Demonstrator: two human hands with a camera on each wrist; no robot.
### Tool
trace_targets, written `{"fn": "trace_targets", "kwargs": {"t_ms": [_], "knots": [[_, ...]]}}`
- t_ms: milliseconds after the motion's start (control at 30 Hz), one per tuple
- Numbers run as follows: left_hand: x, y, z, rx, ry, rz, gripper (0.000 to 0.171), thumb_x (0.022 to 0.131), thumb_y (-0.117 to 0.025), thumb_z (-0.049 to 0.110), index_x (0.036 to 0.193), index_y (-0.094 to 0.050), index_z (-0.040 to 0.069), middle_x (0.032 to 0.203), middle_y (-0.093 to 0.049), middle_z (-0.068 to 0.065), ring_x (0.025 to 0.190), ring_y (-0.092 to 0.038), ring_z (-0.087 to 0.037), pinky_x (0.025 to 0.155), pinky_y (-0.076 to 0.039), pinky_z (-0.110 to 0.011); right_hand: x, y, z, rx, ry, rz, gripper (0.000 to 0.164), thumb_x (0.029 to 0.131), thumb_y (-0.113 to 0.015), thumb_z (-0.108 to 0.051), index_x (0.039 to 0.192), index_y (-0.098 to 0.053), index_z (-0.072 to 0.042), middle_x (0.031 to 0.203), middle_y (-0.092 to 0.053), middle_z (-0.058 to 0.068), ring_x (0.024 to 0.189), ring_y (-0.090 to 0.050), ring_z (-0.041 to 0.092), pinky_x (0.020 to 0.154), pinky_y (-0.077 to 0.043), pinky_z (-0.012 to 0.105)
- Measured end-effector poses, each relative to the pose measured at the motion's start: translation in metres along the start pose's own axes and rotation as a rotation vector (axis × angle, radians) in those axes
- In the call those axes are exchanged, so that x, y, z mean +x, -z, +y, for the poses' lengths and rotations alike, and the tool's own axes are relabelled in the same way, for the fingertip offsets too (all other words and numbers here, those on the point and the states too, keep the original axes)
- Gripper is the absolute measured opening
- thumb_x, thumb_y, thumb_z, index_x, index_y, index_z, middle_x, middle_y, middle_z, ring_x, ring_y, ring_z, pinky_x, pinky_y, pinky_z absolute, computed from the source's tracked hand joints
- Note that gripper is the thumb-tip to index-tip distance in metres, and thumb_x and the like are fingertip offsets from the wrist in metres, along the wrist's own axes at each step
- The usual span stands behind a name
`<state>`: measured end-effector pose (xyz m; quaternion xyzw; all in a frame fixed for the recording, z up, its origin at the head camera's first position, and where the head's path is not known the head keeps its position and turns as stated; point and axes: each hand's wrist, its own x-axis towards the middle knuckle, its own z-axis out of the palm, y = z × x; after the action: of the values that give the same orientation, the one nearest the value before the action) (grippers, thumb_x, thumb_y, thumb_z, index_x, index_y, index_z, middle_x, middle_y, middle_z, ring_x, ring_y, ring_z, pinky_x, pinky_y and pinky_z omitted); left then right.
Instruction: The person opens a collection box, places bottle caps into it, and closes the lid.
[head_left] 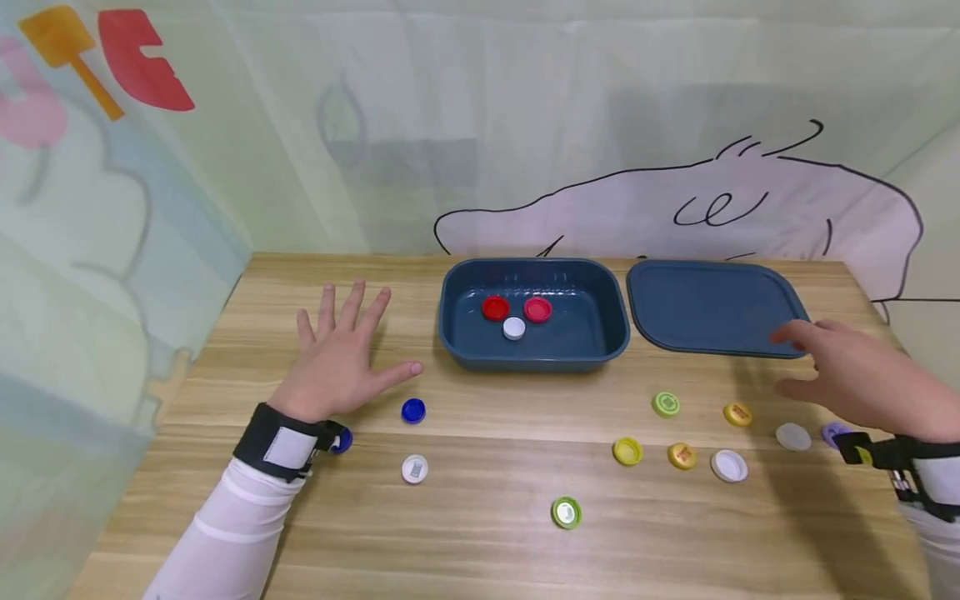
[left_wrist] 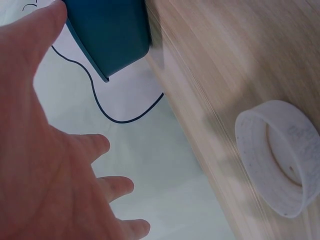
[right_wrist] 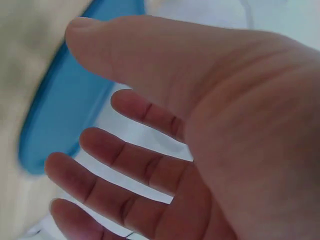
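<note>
Bottle caps [head_left: 682, 456] in several colours lie on the wooden table [head_left: 480, 554], and three more sit inside the dark blue box [head_left: 532, 364]: a red cap [head_left: 496, 308], a pinkish-red cap [head_left: 537, 309] and, nearer the viewer, a small white cap [head_left: 513, 331]. The left hand [head_left: 333, 371] holds nothing; its fingers are straight and spread, left of the box, with the thumb pointing towards it. A bright blue cap [head_left: 413, 410] lies near that thumb, another partly behind the wrist strap [head_left: 272, 442], and a printed white cap [head_left: 415, 469] nearer the viewer.

The right hand [head_left: 862, 375] holds nothing either — its fingers are relaxed and slightly bent, the thumb well apart from them. It overlaps the near right corner of the flat blue lid [head_left: 712, 304] in the head view; whether they touch, I cannot tell. Near it lie yellow, orange, green and white caps, plus a purple cap [head_left: 832, 432] — partly hidden by the wrist camera [head_left: 870, 451].
</note>
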<state>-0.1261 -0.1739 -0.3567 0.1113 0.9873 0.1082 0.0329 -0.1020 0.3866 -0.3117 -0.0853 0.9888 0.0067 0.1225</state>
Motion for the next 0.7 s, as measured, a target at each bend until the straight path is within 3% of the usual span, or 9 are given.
{"fn": "trace_targets", "kwargs": {"t_ms": [167,300,400,600,700], "knots": [[0.000,0.002,0.001,0.000,-0.002,0.008,0.108,0.077,-0.046,0.087,0.159,-0.010,0.027,0.166,0.000,-0.014,0.149,0.013,-0.048,0.106,0.005,-0.081,-0.013,-0.023,0.032,0.020,-0.106,-0.085,0.079,0.070,-0.086,-0.041,0.121,-0.053,0.010,0.107,-0.057,0.038,0.088,-0.058,0.047,0.064,-0.051,0.046],[0.001,0.002,0.001,0.002,0.000,0.007,0.108,0.077,-0.045,0.087,0.159,-0.010,0.027,0.166,0.000,-0.014,0.149,0.014,-0.047,0.106,0.005,-0.080,-0.019,-0.037,0.042,0.054,-0.133,-0.135,0.081,0.065,-0.085,-0.050,0.114,-0.057,0.007,0.098,-0.059,0.033,0.082,-0.058,0.043,0.063,-0.049,0.044],[0.001,0.001,0.001,0.005,-0.001,0.007,0.108,0.076,-0.045,0.087,0.159,-0.009,0.027,0.166,0.000,-0.014,0.149,0.013,-0.048,0.106,0.004,-0.081,-0.023,-0.043,0.045,0.070,-0.110,-0.144,0.072,0.065,-0.086,-0.048,0.106,-0.060,0.004,0.091,-0.063,0.025,0.079,-0.061,0.037,0.063,-0.051,0.044],[0.000,0.000,0.000,0.011,-0.004,0.004,0.109,0.076,-0.044,0.088,0.159,-0.009,0.027,0.166,0.000,-0.015,0.149,0.012,-0.049,0.107,0.004,-0.081,-0.024,-0.049,0.048,0.103,-0.081,-0.182,0.040,0.071,-0.084,-0.024,0.095,-0.062,0.000,0.081,-0.064,0.011,0.073,-0.060,0.025,0.061,-0.051,0.041],[0.001,0.000,0.000,0.012,-0.003,0.000,0.108,0.077,-0.046,0.087,0.159,-0.009,0.027,0.166,0.000,-0.015,0.149,0.012,-0.049,0.107,0.004,-0.081,-0.023,-0.051,0.049,0.114,-0.084,-0.197,0.032,0.072,-0.081,-0.019,0.091,-0.062,-0.002,0.079,-0.063,0.007,0.071,-0.057,0.021,0.060,-0.049,0.037]]}}
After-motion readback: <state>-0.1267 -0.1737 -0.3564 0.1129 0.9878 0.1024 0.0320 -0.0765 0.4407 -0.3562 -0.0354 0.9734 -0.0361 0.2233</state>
